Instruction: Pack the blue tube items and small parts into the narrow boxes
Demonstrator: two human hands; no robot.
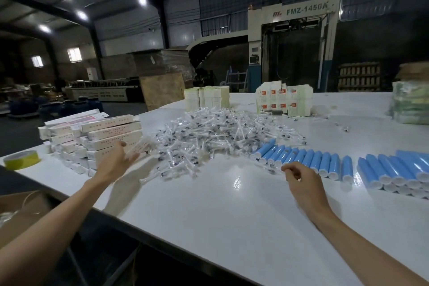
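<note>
Blue tubes (308, 160) with white caps lie in a row on the white table (232, 204), with a second stacked group (399, 169) further right. A heap of small clear-wrapped parts (216, 132) fills the table's middle. Narrow white boxes (104, 137) are piled at the left. My left hand (118, 160) is spread beside that pile, and a blurred narrow box (140, 146) sits just off its fingertips. My right hand (299, 176) hovers with curled fingers just in front of the tube row, and nothing shows in it.
A yellow tape roll (22, 159) lies at the table's left corner. Flat carton stacks (206, 97) and printed packs (284, 98) stand at the back, with a wrapped bundle (411, 104) far right. A brown cardboard box (21, 213) sits below the left edge.
</note>
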